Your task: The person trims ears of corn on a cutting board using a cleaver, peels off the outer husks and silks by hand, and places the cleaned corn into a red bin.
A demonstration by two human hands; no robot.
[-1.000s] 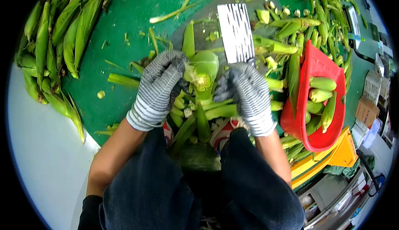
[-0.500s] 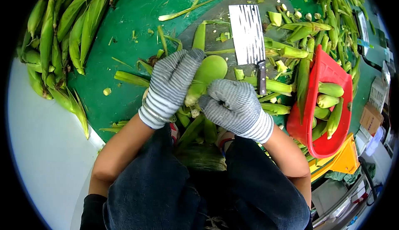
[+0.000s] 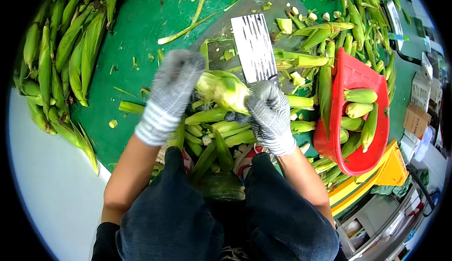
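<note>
In a striped grey-and-white glove, my right hand [image 3: 270,115] is closed around one end of an ear of corn [image 3: 228,91]. The ear lies tilted between my hands, with pale silk and loosened light-green husk at its left end. My left hand [image 3: 176,86], in a matching glove, is beside that silky end; its fingers are smeared by motion, and whether they grip any husk is unclear. Just beyond the ear, a cleaver [image 3: 254,49] rests on a grey board [image 3: 221,30], its handle mostly hidden behind my right hand.
A red scoop-shaped basket [image 3: 335,119] with several trimmed ears stands at the right. Unhusked corn [image 3: 70,44] is piled at the far left, more [image 3: 362,20] at the far right. Husks [image 3: 221,129] lie below my hands, above my knees. A yellow object [image 3: 391,167] sits under the basket.
My left hand has moved up and left, away from my right. The ear now lies more level, its silk and loosened husk showing. The whole view has shifted slightly.
</note>
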